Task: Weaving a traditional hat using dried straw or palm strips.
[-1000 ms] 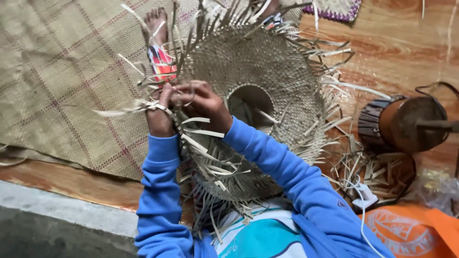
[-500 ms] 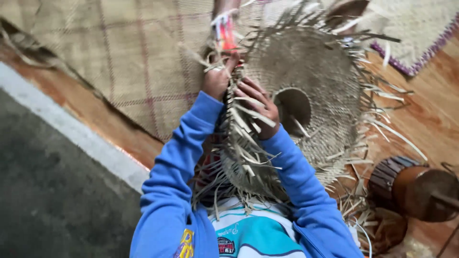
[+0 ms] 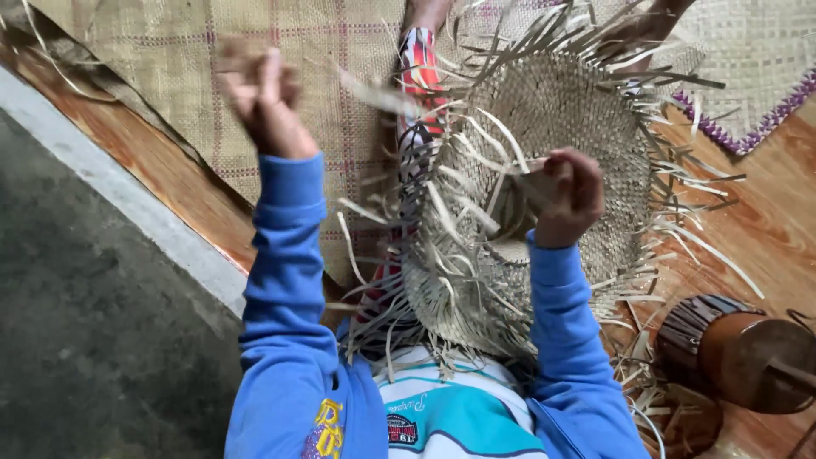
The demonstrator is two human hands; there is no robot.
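Observation:
A half-woven straw hat (image 3: 561, 127) with loose strip ends sticking out all round lies across my lap. My right hand (image 3: 568, 194) grips the weave near the hat's middle opening. My left hand (image 3: 265, 98) is raised up and to the left, blurred, pinched on a pale straw strip (image 3: 378, 93) that runs back toward the hat. Both my arms are in blue sleeves. My leg in red patterned cloth (image 3: 418, 68) shows under the hat.
A large woven mat (image 3: 170, 51) covers the wooden floor ahead. A second mat with a purple edge (image 3: 765, 93) lies at the upper right. A brown cylindrical wooden block (image 3: 739, 353) sits at the lower right among straw scraps. Grey concrete (image 3: 76, 323) is at the left.
My left hand has left the hat's rim and swung up and to the left, drawing a strip out. My right hand stays on the hat. The view has shifted.

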